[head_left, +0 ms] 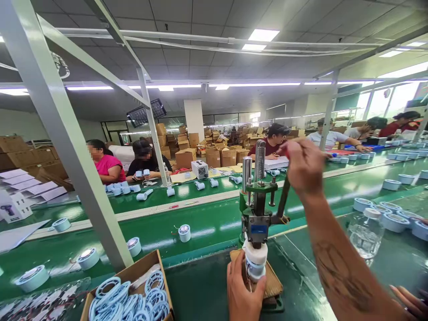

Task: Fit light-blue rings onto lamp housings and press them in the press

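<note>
A green hand press (258,196) with a steel spring and post stands on the dark mat in front of me. Under its ram sits a white and light-blue round part (255,263) on a wooden block (272,281). My left hand (241,292) grips the side of that part, fingers wrapped round it. My right hand (302,167) is raised and closed on the top of the press lever (284,196), which slants up to the right.
A cardboard box (132,273) of light-blue grille rings sits at lower left. Round blue parts lie along the green conveyor (207,227). A grey frame post (70,147) slants across the left. A clear bottle (366,232) stands right. Other people work across the belt.
</note>
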Demonstrator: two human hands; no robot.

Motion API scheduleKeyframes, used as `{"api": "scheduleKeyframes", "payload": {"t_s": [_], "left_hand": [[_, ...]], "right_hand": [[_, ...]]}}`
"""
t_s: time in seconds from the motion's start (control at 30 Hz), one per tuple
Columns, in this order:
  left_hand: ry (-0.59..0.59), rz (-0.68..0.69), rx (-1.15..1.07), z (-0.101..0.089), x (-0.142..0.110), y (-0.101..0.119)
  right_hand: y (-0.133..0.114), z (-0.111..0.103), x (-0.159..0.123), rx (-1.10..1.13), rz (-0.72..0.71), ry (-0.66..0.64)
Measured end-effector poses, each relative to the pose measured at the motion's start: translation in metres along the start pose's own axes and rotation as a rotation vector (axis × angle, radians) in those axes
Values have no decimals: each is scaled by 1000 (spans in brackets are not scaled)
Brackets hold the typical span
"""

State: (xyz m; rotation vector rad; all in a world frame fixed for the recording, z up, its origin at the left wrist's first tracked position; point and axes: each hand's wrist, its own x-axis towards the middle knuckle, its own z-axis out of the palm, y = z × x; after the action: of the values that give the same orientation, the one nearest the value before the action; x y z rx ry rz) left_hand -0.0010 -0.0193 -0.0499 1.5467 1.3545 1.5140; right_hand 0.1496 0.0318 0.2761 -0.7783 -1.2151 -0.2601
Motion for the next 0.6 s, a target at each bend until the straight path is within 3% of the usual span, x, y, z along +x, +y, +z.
{"api": "scheduleKeyframes", "payload": {"t_s": [0.1, 0.2, 0.37, 0.6], "left_hand": [[-6, -50, -28, 3, 6, 7], [2, -82, -125, 5, 10, 12], [20, -41, -226, -1, 4, 16], [-16, 155, 0, -24, -19, 3]], "right_hand": [[27, 25, 22, 29, 84, -21], [41, 27, 20, 38, 100, -17], [40, 23, 15, 24, 82, -37], [40, 28, 17, 24, 97, -4]]}}
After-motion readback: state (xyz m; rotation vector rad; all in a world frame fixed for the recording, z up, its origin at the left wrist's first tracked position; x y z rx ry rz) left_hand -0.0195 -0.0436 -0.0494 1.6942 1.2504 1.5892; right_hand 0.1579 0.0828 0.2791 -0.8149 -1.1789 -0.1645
